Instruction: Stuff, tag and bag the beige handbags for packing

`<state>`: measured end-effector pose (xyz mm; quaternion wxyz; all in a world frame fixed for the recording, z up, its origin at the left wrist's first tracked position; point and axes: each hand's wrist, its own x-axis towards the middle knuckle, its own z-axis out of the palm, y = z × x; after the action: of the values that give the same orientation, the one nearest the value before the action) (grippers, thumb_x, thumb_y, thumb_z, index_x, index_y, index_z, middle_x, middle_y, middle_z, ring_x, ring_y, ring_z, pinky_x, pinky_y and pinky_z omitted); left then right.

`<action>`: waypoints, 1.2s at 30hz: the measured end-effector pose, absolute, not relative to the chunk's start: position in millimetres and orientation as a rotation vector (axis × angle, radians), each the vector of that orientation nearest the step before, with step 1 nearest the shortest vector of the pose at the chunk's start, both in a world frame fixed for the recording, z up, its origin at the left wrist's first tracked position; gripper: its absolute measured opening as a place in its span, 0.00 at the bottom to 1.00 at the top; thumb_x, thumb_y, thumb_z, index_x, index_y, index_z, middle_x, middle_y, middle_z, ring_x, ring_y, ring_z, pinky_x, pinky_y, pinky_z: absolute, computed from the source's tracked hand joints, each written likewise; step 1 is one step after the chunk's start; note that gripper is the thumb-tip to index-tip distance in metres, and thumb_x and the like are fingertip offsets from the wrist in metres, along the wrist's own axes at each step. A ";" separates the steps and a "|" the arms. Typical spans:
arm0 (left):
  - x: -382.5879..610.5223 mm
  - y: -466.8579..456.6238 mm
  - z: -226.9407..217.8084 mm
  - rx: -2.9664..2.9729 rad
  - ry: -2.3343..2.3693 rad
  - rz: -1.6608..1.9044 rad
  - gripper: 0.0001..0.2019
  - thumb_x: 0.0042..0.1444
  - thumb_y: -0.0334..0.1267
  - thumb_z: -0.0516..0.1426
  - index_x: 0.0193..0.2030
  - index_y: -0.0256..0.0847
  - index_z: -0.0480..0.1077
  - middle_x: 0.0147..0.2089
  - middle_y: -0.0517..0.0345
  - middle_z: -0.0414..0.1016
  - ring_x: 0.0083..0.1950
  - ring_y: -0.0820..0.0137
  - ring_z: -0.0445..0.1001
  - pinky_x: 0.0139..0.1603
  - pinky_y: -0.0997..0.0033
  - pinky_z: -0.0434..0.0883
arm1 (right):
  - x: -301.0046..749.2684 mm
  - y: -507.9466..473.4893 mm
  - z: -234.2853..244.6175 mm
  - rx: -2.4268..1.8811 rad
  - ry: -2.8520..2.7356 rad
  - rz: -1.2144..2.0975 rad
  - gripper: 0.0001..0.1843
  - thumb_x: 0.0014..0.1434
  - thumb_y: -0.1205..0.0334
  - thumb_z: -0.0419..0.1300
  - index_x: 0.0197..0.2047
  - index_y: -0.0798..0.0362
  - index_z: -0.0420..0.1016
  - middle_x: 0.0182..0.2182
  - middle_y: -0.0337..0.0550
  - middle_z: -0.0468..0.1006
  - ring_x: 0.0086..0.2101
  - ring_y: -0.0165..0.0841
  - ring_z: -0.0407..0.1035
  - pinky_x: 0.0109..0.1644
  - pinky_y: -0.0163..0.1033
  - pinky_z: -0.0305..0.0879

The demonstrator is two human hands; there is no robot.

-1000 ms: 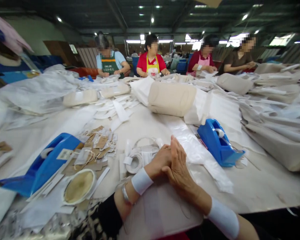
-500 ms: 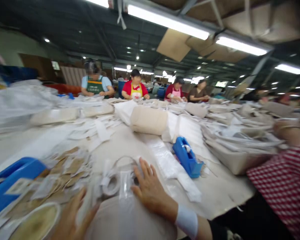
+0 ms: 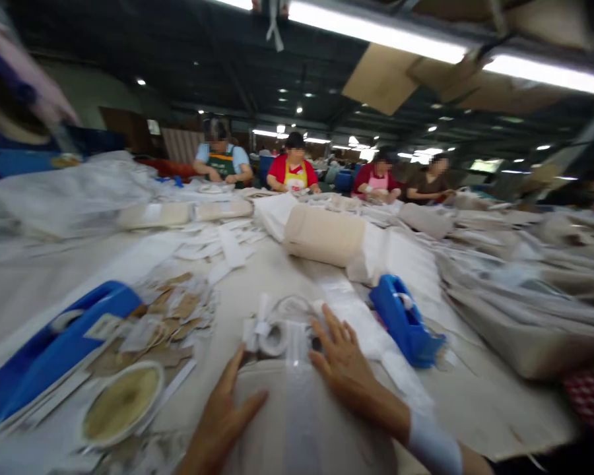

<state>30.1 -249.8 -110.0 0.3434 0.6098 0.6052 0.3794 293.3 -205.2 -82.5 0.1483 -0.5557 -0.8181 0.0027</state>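
A pale bagged cloth bundle (image 3: pixel 301 422) lies on the table right in front of me. My left hand (image 3: pixel 222 415) rests flat on its left side with thumb and fingers spread. My right hand (image 3: pixel 344 366) lies flat on its upper right side, fingers stretched toward a white tape roll (image 3: pixel 272 336). Neither hand holds anything. A strip of clear plastic (image 3: pixel 297 356) runs across the top of the bundle between my hands. The picture is somewhat blurred by motion.
Two blue tape dispensers stand on the table, one at the left (image 3: pixel 54 346) and one at the right (image 3: pixel 406 320). Brown paper tags (image 3: pixel 173 310) and a round dish (image 3: pixel 121 402) lie left. A beige cloth roll (image 3: pixel 324 234) and stacked bags (image 3: pixel 525 290) fill the far side. Several people sit opposite.
One second ago my hands were clasped together over the bundle; they have come apart and now lie flat on it. The view has tilted up and swung about.
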 end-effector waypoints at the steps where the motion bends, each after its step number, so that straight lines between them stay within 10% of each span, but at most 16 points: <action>1: 39.5 -251.1 -101.2 1.519 1.536 0.973 0.38 0.52 0.44 0.61 0.68 0.39 0.56 0.67 0.46 0.62 0.69 0.50 0.59 0.69 0.44 0.56 | 298.7 -203.9 -88.1 -1.594 -2.359 -0.053 0.27 0.68 0.54 0.49 0.67 0.53 0.59 0.70 0.57 0.44 0.68 0.47 0.42 0.66 0.62 0.48; 11: 39.6 -272.5 -97.1 1.166 1.385 0.977 0.45 0.49 0.36 0.62 0.72 0.36 0.46 0.72 0.46 0.51 0.71 0.58 0.51 0.73 0.58 0.47 | 236.5 -168.9 -47.4 -0.944 -2.536 -0.248 0.22 0.68 0.62 0.46 0.63 0.55 0.61 0.66 0.55 0.58 0.66 0.45 0.48 0.68 0.60 0.46; 16: 28.0 -291.1 -96.5 1.150 1.427 0.954 0.43 0.49 0.34 0.60 0.72 0.41 0.49 0.71 0.48 0.54 0.70 0.58 0.53 0.72 0.58 0.50 | 161.1 -150.9 -43.4 -0.472 -2.932 0.103 0.13 0.69 0.62 0.48 0.40 0.52 0.74 0.39 0.42 0.78 0.48 0.35 0.69 0.70 0.54 0.42; 23: 17.7 -315.6 -98.0 0.790 1.297 1.056 0.41 0.45 0.29 0.58 0.69 0.47 0.55 0.60 0.51 0.68 0.54 0.62 0.71 0.57 0.63 0.70 | 157.5 -141.6 -65.4 -0.365 -3.023 0.220 0.22 0.71 0.57 0.45 0.26 0.50 0.68 0.23 0.35 0.68 0.29 0.32 0.65 0.68 0.58 0.43; 36: 40.9 -264.6 -96.9 0.812 1.142 1.108 0.28 0.43 0.34 0.65 0.54 0.39 0.67 0.52 0.52 0.74 0.53 0.58 0.72 0.60 0.59 0.66 | 158.0 -141.6 -57.1 -0.322 -2.932 0.363 0.19 0.69 0.64 0.47 0.27 0.51 0.69 0.23 0.35 0.68 0.28 0.30 0.65 0.68 0.58 0.45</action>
<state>40.9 -264.6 -96.9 0.6269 0.3541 0.4979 0.4834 158.0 -141.6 -57.1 0.0847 -0.1079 -0.9830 0.1218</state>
